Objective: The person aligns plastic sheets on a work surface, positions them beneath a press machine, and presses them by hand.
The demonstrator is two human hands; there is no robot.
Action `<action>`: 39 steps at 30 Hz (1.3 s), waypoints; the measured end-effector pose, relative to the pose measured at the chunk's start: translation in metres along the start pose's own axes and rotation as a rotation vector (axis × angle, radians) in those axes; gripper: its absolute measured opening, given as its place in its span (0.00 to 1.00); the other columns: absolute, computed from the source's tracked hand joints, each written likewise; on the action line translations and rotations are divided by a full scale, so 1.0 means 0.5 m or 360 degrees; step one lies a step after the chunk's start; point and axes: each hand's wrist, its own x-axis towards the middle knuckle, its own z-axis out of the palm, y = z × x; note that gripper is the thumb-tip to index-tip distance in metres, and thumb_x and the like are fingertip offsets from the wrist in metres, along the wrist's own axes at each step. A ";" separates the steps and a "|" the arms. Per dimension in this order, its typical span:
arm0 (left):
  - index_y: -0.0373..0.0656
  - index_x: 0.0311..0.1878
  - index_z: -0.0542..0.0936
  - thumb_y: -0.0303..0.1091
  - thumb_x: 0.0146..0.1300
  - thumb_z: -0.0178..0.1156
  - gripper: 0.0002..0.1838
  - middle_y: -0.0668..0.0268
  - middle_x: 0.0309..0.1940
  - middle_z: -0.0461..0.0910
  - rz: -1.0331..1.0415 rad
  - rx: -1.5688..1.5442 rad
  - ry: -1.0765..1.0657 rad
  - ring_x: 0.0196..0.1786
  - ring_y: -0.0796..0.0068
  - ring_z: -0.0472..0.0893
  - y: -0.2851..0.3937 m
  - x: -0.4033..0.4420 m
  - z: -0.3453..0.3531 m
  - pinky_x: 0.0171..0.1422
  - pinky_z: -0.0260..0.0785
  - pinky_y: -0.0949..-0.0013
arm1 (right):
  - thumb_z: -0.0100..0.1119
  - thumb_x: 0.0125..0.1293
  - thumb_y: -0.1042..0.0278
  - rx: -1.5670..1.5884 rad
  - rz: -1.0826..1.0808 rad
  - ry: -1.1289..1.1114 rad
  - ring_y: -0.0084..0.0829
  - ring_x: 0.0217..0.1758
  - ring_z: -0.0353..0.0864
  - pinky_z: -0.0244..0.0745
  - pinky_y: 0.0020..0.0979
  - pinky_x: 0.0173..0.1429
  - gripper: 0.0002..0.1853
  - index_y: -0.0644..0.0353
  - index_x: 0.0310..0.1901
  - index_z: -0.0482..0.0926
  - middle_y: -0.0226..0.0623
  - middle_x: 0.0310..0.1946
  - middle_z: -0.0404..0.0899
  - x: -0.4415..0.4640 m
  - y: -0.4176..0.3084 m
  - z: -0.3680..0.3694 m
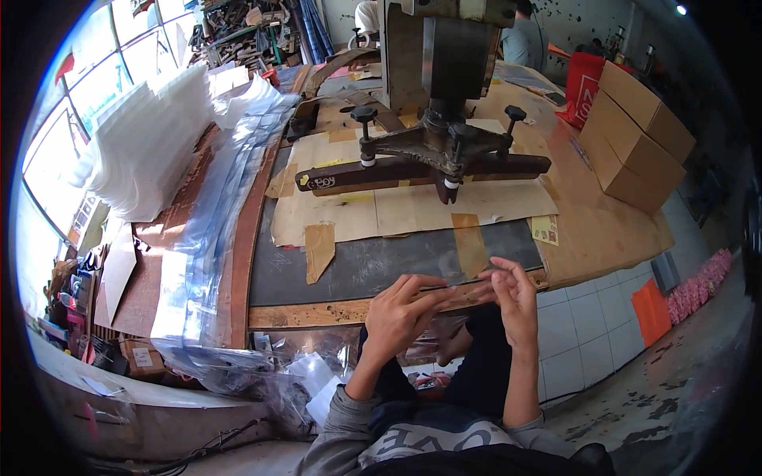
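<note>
My left hand [403, 314] is over the wooden front edge [317, 316] of the work table, its fingers stretched to the right and apart. Facing it, my right hand [514, 305] is raised with the fingers loosely bent and spread. Between the fingertips is a small gap, where I can make out no object. Just beyond my hands lies a dark grey board [381, 266] with strips of brown tape [470, 244] on it. A pale cardboard sheet [317, 210] covers its far part, below the dark metal bar [429, 172] of a press [441, 131].
Stacked white foam sheets [147, 151] and clear plastic film [218, 210] lie on the left. At the right are cardboard boxes [635, 139], a red bag [583, 87] and a pink bundle [698, 287]. Two people are partly visible behind the press. Plastic scraps [313, 377] lie below the table.
</note>
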 end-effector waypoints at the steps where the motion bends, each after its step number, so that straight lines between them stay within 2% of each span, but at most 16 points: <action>1: 0.55 0.47 0.84 0.37 0.56 0.65 0.14 0.77 0.43 0.80 0.0001 -0.0006 -0.0007 0.41 0.74 0.79 -0.002 0.000 -0.001 0.41 0.74 0.69 | 0.52 0.71 0.71 0.0092 0.0071 -0.0049 0.20 0.35 0.80 0.74 0.19 0.35 0.13 0.69 0.53 0.74 0.41 0.45 0.81 0.002 -0.004 0.001; 4: 0.55 0.46 0.86 0.32 0.49 0.70 0.18 0.68 0.48 0.79 -0.0018 -0.0149 -0.0016 0.45 0.67 0.80 -0.003 -0.007 -0.006 0.47 0.75 0.67 | 0.54 0.68 0.76 0.0205 0.0124 -0.0104 0.21 0.31 0.80 0.74 0.20 0.32 0.17 0.71 0.57 0.73 0.45 0.49 0.80 0.001 -0.004 -0.004; 7: 0.47 0.56 0.81 0.40 0.57 0.66 0.23 0.58 0.55 0.75 -0.0227 -0.0384 0.0174 0.56 0.60 0.77 0.034 -0.019 -0.025 0.57 0.73 0.63 | 0.54 0.67 0.78 0.0176 0.0191 -0.0106 0.20 0.29 0.79 0.72 0.20 0.31 0.20 0.72 0.61 0.71 0.47 0.54 0.79 -0.023 -0.029 0.000; 10: 0.36 0.67 0.67 0.52 0.66 0.54 0.34 0.51 0.61 0.68 -0.0810 -0.1293 0.0424 0.64 0.55 0.72 0.079 -0.073 -0.020 0.66 0.67 0.59 | 0.54 0.66 0.79 0.0185 0.0206 -0.0151 0.20 0.29 0.79 0.72 0.19 0.31 0.21 0.72 0.61 0.70 0.48 0.57 0.77 -0.064 -0.047 -0.018; 11: 0.29 0.70 0.56 0.59 0.71 0.42 0.41 0.48 0.64 0.67 -0.0971 -0.1489 0.0290 0.67 0.55 0.70 0.087 -0.087 -0.022 0.69 0.63 0.59 | 0.54 0.65 0.80 0.0177 0.0222 -0.0148 0.20 0.28 0.79 0.73 0.20 0.30 0.22 0.73 0.61 0.70 0.49 0.57 0.76 -0.081 -0.056 -0.023; 14: 0.31 0.71 0.54 0.57 0.71 0.43 0.40 0.43 0.66 0.63 -0.1327 -0.2080 0.0123 0.69 0.53 0.68 0.094 -0.111 -0.016 0.71 0.61 0.58 | 0.53 0.64 0.82 0.0211 0.0321 -0.0194 0.21 0.28 0.79 0.73 0.20 0.29 0.22 0.74 0.61 0.69 0.52 0.59 0.74 -0.130 -0.062 -0.044; 18: 0.31 0.71 0.53 0.50 0.75 0.41 0.34 0.42 0.65 0.66 -0.1425 -0.2207 0.0015 0.68 0.52 0.69 0.090 -0.091 -0.009 0.71 0.63 0.58 | 0.55 0.62 0.83 0.0251 0.0411 -0.0344 0.24 0.28 0.80 0.75 0.22 0.28 0.23 0.75 0.61 0.69 0.55 0.62 0.70 -0.190 -0.047 -0.086; 19: 0.33 0.72 0.53 0.42 0.76 0.41 0.29 0.42 0.64 0.67 -0.1447 -0.2265 0.0107 0.67 0.53 0.70 0.084 -0.086 -0.004 0.70 0.64 0.58 | 0.55 0.61 0.86 0.0280 0.0455 -0.0370 0.26 0.29 0.82 0.79 0.24 0.31 0.23 0.75 0.59 0.71 0.56 0.62 0.69 -0.201 -0.053 -0.093; 23: 0.37 0.72 0.55 0.30 0.76 0.40 0.24 0.42 0.65 0.66 -0.1371 -0.2096 0.0302 0.68 0.56 0.70 0.064 -0.045 0.001 0.67 0.68 0.61 | 0.55 0.60 0.89 0.0197 0.0407 -0.0886 0.31 0.34 0.85 0.85 0.28 0.37 0.20 0.73 0.56 0.74 0.57 0.62 0.69 -0.227 -0.024 -0.153; 26: 0.39 0.72 0.53 0.31 0.77 0.39 0.23 0.46 0.66 0.65 -0.1212 -0.2100 0.0300 0.68 0.57 0.68 0.049 -0.036 0.006 0.66 0.70 0.62 | 0.55 0.61 0.88 0.0254 0.0493 -0.1023 0.35 0.40 0.85 0.85 0.31 0.43 0.17 0.74 0.53 0.76 0.59 0.58 0.71 -0.225 -0.020 -0.166; 30: 0.39 0.71 0.52 0.27 0.75 0.39 0.24 0.40 0.64 0.66 -0.1151 -0.2080 0.0273 0.65 0.56 0.73 0.079 -0.014 -0.008 0.61 0.75 0.61 | 0.62 0.62 0.77 0.0562 0.0349 -0.0653 0.38 0.47 0.83 0.84 0.37 0.50 0.17 0.73 0.51 0.73 0.59 0.52 0.75 -0.190 -0.008 -0.128; 32: 0.41 0.71 0.50 0.26 0.75 0.36 0.23 0.43 0.65 0.66 -0.1139 -0.2146 0.0119 0.65 0.54 0.73 0.087 -0.010 -0.018 0.62 0.74 0.58 | 0.66 0.62 0.70 0.0556 0.0170 -0.0458 0.40 0.50 0.81 0.83 0.39 0.51 0.21 0.72 0.52 0.70 0.59 0.49 0.76 -0.149 -0.006 -0.107; 35: 0.43 0.71 0.48 0.26 0.75 0.35 0.23 0.44 0.64 0.67 -0.1096 -0.2173 -0.0053 0.64 0.53 0.73 0.099 -0.003 -0.023 0.61 0.74 0.57 | 0.67 0.62 0.62 0.0456 0.0014 -0.0317 0.38 0.46 0.82 0.83 0.38 0.48 0.28 0.72 0.55 0.68 0.57 0.49 0.76 -0.089 -0.023 -0.075; 39: 0.43 0.71 0.48 0.24 0.74 0.36 0.23 0.45 0.64 0.68 -0.1097 -0.2207 -0.0169 0.63 0.55 0.74 0.110 0.006 -0.027 0.60 0.75 0.59 | 0.66 0.62 0.65 0.0430 -0.0061 -0.0223 0.32 0.40 0.82 0.81 0.32 0.42 0.26 0.73 0.55 0.69 0.54 0.47 0.78 -0.049 -0.050 -0.044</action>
